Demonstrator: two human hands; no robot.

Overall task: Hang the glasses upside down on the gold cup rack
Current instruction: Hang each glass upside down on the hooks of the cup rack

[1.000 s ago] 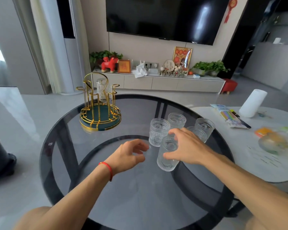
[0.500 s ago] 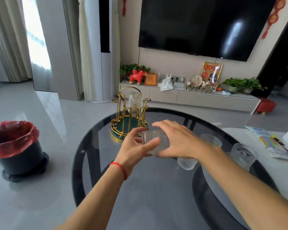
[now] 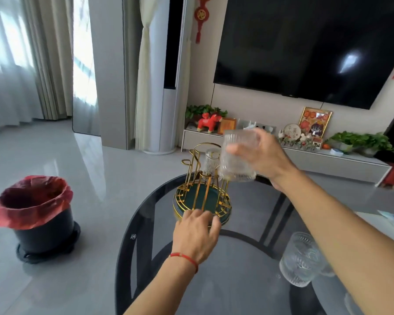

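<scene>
— Dark round glass table (image 3: 237, 280), living room behind it. Where is the gold cup rack (image 3: 201, 192)?

— On the table's far side. One ribbed glass (image 3: 212, 161) already hangs mouth-down on a peg at the rack's back.

— And the hands?

— Right hand (image 3: 263, 155) grips an inverted glass (image 3: 236, 158) just above the rack's right pegs, fingers wrapped round its base end. Left hand (image 3: 197, 235) rests at the rack's near rim, fingers spread loosely, holding nothing.

— Other glasses?

— One upright glass (image 3: 301, 260) stands well apart from the rack, toward the near right.
</scene>
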